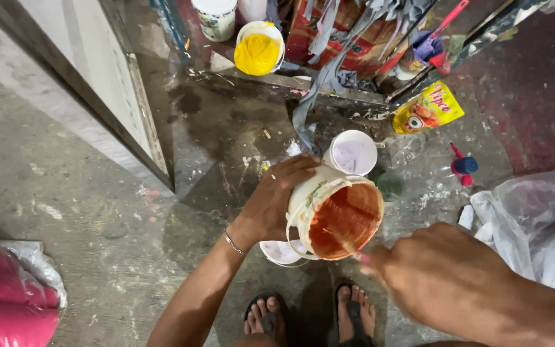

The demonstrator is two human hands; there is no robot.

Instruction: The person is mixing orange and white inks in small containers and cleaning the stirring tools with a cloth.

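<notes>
Yellow snack pouch (428, 108) with red and green print, lying flat on floor (97, 212) at upper right; label band on white tub (215, 17) at top edge.

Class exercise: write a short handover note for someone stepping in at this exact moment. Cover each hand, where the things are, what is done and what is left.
Left hand: grips the side of the tilted white paint bucket.
Right hand: holds a thin stick dipped into the bucket, blurred.
Things: orange paint inside; a white lid on the floor behind; another white lid under the bucket.
Done: bucket open.
Left: whether the paint is evenly mixed cannot be told.
</notes>
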